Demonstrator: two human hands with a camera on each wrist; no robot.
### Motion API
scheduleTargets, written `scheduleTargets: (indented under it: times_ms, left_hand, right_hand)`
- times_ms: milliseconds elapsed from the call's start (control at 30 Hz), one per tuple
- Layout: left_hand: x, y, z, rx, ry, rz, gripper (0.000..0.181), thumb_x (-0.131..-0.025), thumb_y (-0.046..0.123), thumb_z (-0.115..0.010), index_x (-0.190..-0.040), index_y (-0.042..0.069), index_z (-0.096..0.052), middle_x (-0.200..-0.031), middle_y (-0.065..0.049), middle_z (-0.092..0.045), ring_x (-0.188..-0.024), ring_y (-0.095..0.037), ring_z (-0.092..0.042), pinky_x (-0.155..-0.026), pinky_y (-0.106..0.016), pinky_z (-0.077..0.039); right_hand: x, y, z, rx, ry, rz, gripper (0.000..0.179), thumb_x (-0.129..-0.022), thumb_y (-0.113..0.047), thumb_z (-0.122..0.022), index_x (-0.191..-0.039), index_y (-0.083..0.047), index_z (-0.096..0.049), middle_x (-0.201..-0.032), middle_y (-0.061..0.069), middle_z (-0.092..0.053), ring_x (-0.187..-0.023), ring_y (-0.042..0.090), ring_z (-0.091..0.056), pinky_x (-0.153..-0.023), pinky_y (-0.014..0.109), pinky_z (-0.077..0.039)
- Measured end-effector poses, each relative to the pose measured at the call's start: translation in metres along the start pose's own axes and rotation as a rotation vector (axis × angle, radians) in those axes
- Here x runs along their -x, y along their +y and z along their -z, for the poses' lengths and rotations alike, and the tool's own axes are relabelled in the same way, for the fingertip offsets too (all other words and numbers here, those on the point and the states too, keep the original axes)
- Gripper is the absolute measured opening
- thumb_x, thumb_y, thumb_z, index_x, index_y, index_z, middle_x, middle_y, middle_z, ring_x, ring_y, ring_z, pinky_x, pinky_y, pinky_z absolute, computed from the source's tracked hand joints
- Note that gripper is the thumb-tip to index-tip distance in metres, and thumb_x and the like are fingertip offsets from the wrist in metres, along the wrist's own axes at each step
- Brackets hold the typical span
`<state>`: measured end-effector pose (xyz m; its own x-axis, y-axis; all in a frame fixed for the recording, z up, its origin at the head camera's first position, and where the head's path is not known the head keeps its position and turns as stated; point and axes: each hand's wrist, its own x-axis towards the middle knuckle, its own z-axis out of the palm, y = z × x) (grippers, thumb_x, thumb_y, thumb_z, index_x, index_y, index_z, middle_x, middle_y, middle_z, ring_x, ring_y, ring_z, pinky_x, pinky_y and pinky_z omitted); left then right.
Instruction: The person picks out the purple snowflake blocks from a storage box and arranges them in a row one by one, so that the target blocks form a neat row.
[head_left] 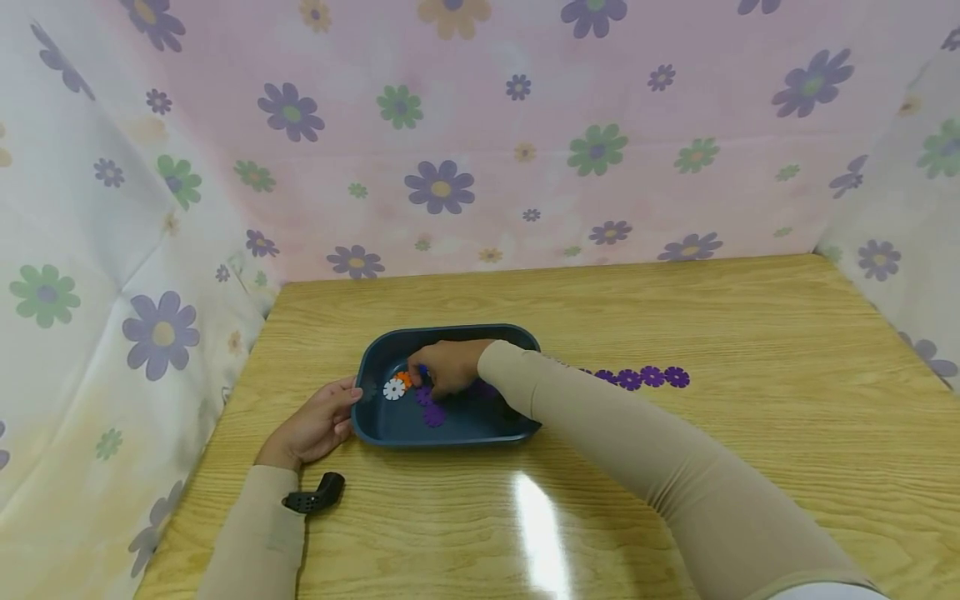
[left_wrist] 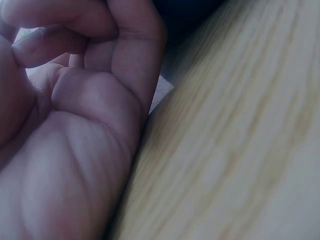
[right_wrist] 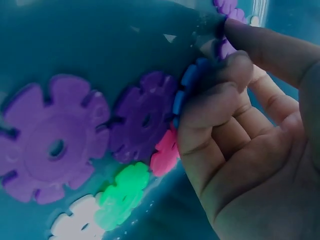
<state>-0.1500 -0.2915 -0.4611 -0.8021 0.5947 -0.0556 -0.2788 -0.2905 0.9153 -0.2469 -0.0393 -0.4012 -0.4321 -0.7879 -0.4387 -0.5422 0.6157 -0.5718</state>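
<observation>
One dark blue plastic tub (head_left: 450, 442), a rounded rectangle with a smooth lip, sits on the wood-grain counter (head_left: 420, 525), which is shiny enough to throw back a white streak of light. Left hand (head_left: 322, 421) has curled fingers and is gripping the rim at the tub's left end. Right hand (head_left: 446, 368) is down inside with its fingers bent by a blue disc (right_wrist: 187, 82); honestly can't tell whether it's pinched or just touched, since the fingers cover most of it.

Love the shapes: flat plastic flowers, notched all round, small hole in the middle. Just beside that hand in the tub are a white disc (head_left: 393, 389), an orange disc (head_left: 406, 377) and purple discs (head_left: 434, 416). Under the palm there's more, including a pink disc (right_wrist: 164, 156) and a green disc (right_wrist: 122, 192).

Right of the tub, a row of purple flower pieces (head_left: 629, 380) lies on the counter, running behind the smooth tan sleeve (head_left: 630, 433), which wrinkles at the elbow. Floral-print cloth (head_left: 495, 108) hangs behind everything.
</observation>
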Motion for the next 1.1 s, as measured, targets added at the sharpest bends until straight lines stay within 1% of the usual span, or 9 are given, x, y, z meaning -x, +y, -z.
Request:
scheduleTargets:
  times_ms: [133, 233, 400, 567, 700, 833, 967, 1033, 1100]
  left_hand:
    - [0.0, 0.0, -0.001, -0.011, 0.017, -0.001, 0.025, -0.109, 0.009, -0.03, -0.118, 0.005, -0.053, -0.091, 0.007, -0.06, -0.064, 0.002, -0.05, -0.053, -0.009, -0.039]
    - [0.001, 0.0, -0.001, -0.019, 0.029, 0.002, 0.024, -0.109, 0.008, -0.03, -0.117, 0.006, -0.053, -0.09, 0.007, -0.06, -0.063, 0.002, -0.049, -0.053, -0.01, -0.039]
    - [0.001, 0.001, -0.001, -0.02, 0.021, 0.006, 0.025, -0.109, 0.008, -0.029, -0.116, 0.005, -0.053, -0.088, 0.007, -0.06, -0.062, 0.002, -0.048, -0.054, -0.01, -0.039]
    - [0.001, 0.001, -0.001, -0.016, 0.017, 0.003, 0.023, -0.109, 0.009, -0.031, -0.115, 0.005, -0.052, -0.088, 0.007, -0.059, -0.061, 0.001, -0.048, -0.054, -0.01, -0.039]
    - [0.0, 0.001, -0.003, -0.013, 0.026, 0.003, 0.023, -0.109, 0.008, -0.03, -0.115, 0.005, -0.052, -0.089, 0.006, -0.059, -0.062, 0.001, -0.048, -0.054, -0.011, -0.039]
    - [-0.001, 0.001, -0.004, -0.012, 0.029, -0.001, 0.024, -0.109, 0.007, -0.03, -0.115, 0.005, -0.053, -0.089, 0.006, -0.06, -0.062, 0.001, -0.048, -0.054, -0.011, -0.039]
    - [-0.001, 0.001, -0.004, -0.012, 0.022, -0.001, 0.026, -0.109, 0.007, -0.028, -0.118, 0.004, -0.052, -0.091, 0.006, -0.061, -0.063, 0.0, -0.048, -0.055, -0.011, -0.039]
    - [-0.001, 0.001, -0.004, -0.015, 0.022, 0.003, 0.026, -0.109, 0.007, -0.027, -0.118, 0.005, -0.052, -0.09, 0.006, -0.06, -0.062, 0.001, -0.048, -0.055, -0.011, -0.039]
    - [0.0, 0.002, -0.005, -0.019, 0.029, 0.011, 0.026, -0.109, 0.008, -0.028, -0.118, 0.006, -0.052, -0.088, 0.007, -0.06, -0.061, 0.001, -0.048, -0.054, -0.012, -0.04]
  right_hand:
    - [0.002, 0.0, 0.0, 0.004, 0.018, -0.009, 0.021, -0.093, -0.014, -0.071, -0.107, -0.018, -0.055, -0.073, -0.004, -0.049, -0.064, 0.01, -0.048, -0.06, 0.023, -0.042]
    - [0.003, -0.001, 0.0, 0.019, 0.032, -0.001, 0.022, -0.092, -0.014, -0.072, -0.106, -0.017, -0.055, -0.072, -0.004, -0.047, -0.064, 0.01, -0.047, -0.06, 0.022, -0.041]
    - [0.007, -0.002, 0.0, 0.048, 0.062, 0.032, 0.022, -0.091, -0.013, -0.074, -0.103, -0.014, -0.055, -0.071, -0.005, -0.046, -0.065, 0.009, -0.045, -0.062, 0.022, -0.04]
    - [0.01, 0.0, -0.001, 0.079, 0.091, 0.06, 0.022, -0.091, -0.014, -0.074, -0.1, -0.014, -0.054, -0.075, -0.005, -0.048, -0.069, 0.009, -0.047, -0.065, 0.021, -0.04]
    - [0.014, 0.002, 0.0, 0.072, 0.096, 0.069, 0.018, -0.093, -0.012, -0.071, -0.102, -0.014, -0.055, -0.08, -0.004, -0.052, -0.073, 0.01, -0.05, -0.066, 0.022, -0.042]
    - [0.02, 0.001, 0.004, 0.065, 0.113, 0.091, 0.013, -0.095, -0.006, -0.064, -0.105, -0.011, -0.057, -0.086, -0.002, -0.056, -0.075, 0.012, -0.052, -0.068, 0.023, -0.044]
    - [0.03, 0.0, 0.012, 0.06, 0.134, 0.119, 0.013, -0.097, 0.0, -0.057, -0.108, -0.008, -0.058, -0.094, 0.001, -0.058, -0.08, 0.014, -0.051, -0.073, 0.025, -0.044]
    - [0.036, -0.001, 0.016, 0.056, 0.149, 0.139, 0.013, -0.098, 0.0, -0.056, -0.109, -0.006, -0.058, -0.097, 0.002, -0.059, -0.084, 0.015, -0.051, -0.077, 0.027, -0.044]
    - [0.042, 0.0, 0.02, 0.052, 0.176, 0.159, 0.012, -0.098, -0.001, -0.057, -0.107, -0.008, -0.057, -0.099, 0.002, -0.06, -0.086, 0.015, -0.053, -0.079, 0.028, -0.045]
